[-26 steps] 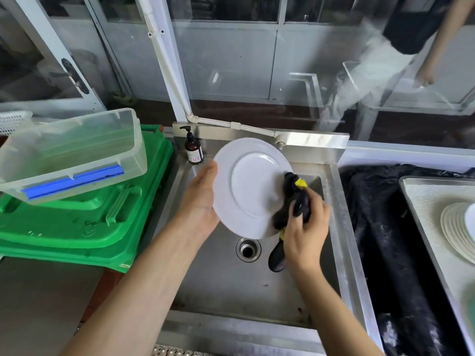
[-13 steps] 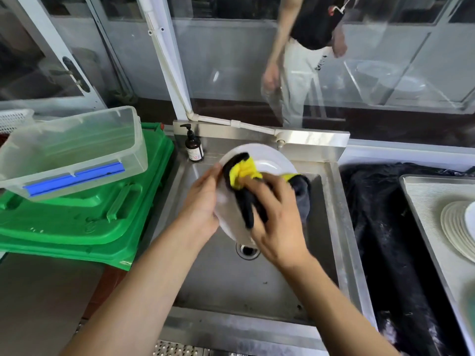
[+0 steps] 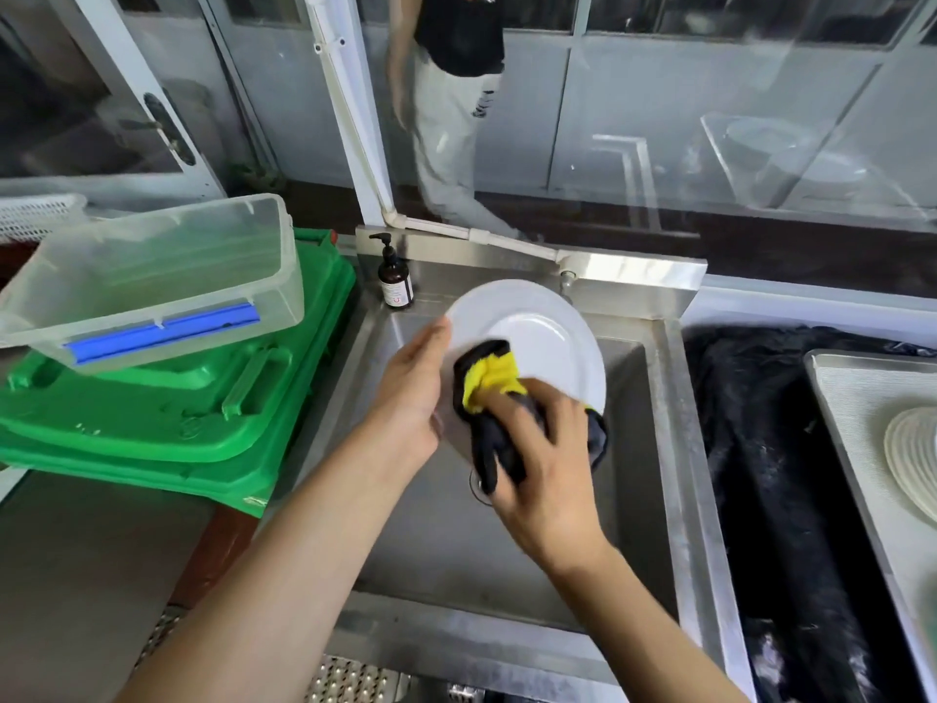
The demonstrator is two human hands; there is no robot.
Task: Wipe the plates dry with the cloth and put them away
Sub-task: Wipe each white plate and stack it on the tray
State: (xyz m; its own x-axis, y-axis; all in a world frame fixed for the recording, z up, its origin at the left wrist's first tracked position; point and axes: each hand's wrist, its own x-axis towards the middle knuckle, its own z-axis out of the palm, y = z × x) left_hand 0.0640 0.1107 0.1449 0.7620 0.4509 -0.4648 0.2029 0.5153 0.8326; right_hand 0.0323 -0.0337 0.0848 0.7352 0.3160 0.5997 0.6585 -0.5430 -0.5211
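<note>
Though steel, sink (image 3: 512, 560) beside glass partition (image 3: 710, 119)

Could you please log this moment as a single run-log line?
phase: wiping | left hand: holds plate by rim above sink | right hand: presses cloth on plate | stacked plates: right

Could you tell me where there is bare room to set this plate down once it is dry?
Bare steel tray left of the plate stack, and the sink floor below the hands. The left is crowded: clear bin on green lids.

Single head cam, fwd-down, close over sink (image 3: 674, 449).
</note>
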